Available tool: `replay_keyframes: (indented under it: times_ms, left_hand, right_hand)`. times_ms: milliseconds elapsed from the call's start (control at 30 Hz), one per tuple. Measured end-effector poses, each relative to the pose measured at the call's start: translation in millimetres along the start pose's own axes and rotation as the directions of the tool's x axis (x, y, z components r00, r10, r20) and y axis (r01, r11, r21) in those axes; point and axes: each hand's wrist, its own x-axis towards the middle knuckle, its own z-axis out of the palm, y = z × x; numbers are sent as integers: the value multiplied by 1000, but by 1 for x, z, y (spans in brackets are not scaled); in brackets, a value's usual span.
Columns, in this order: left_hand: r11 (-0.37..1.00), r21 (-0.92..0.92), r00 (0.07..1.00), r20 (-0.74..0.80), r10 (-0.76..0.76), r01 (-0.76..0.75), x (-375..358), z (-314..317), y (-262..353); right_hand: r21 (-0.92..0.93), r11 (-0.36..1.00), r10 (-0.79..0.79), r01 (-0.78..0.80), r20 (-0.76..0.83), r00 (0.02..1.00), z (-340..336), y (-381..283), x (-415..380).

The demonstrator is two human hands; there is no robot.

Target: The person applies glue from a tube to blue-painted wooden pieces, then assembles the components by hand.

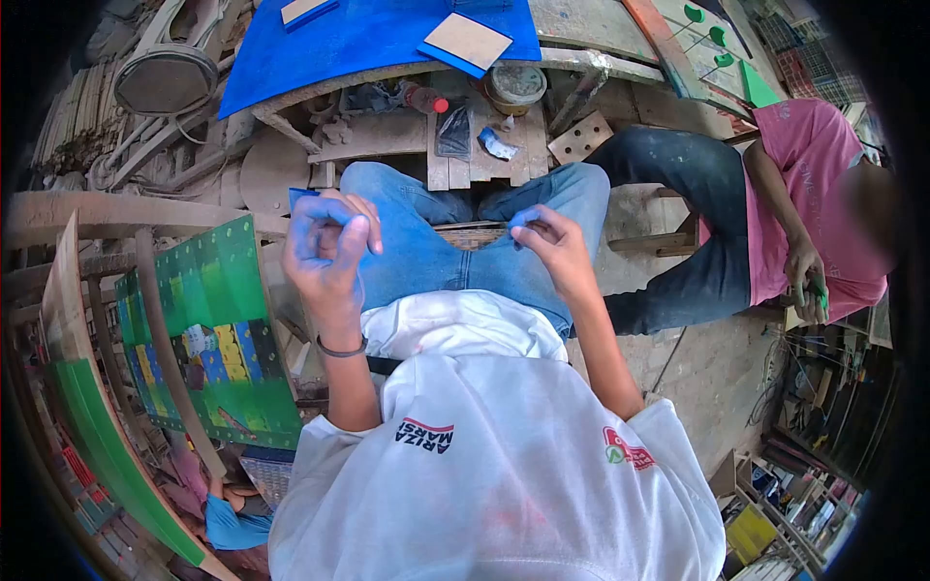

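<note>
Blue counter (378,34) up front, boards (467,44) on top. Looks like fiddly fingerwork: left hand (332,242) curled by a blue piece (303,196), right (554,244) pinched above the jeans (426,252). Can't tell if either's gripping anything.

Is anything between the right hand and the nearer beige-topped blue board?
Between the right hand and the nearer beige-topped blue board, the right knee in blue jeans and a round tub with a pale lid lie near the path; whether either stands high enough to block it, I cannot tell.
</note>
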Motion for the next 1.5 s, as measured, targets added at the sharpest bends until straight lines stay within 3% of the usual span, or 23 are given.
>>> replay_keyframes:
  times_ms: [167, 300, 367, 633, 767, 1033, 1367, 1433, 1500]
  left_hand:
    - [986, 22, 984, -82, -161, 163, -34, -6, -2]
    - [977, 52, 974, -98, -203, 209, -60, -13, -7]
    - [951, 86, 947, -156, -282, 298, -71, -14, -9]
    - [928, 122, 926, -184, -328, 353, -98, -25, -17]
    - [941, 118, 942, -155, -299, 318, -86, -17, -12]
    - [968, 66, 969, -82, -235, 240, -43, -9, -15]
    - [968, 49, 969, -31, -245, 247, 6, 3, -13]
    - [958, 117, 966, -30, -258, 260, 14, 2, -13]
    - [958, 134, 967, -28, -251, 253, 21, 1, -16]
  right_hand:
    - [-10, 999, 46, -47, -61, 997, -14, 53, 6]
    - [21, 993, 120, -118, -91, 989, -18, 88, 16]
    - [8, 994, 106, -106, -97, 990, -18, 97, 21]
    - [-144, 989, -34, 25, -63, 997, -19, 124, 32]
    - [-181, 983, -47, 34, -68, 997, -24, 123, 35]
    - [-20, 1000, -12, 10, -101, 995, -30, 123, 42]
    - [13, 1000, 23, -22, -106, 994, -29, 125, 55]
    - [26, 999, 38, -35, -101, 994, -27, 123, 55]
    - [146, 980, 156, -136, -136, 978, -28, 116, 58]
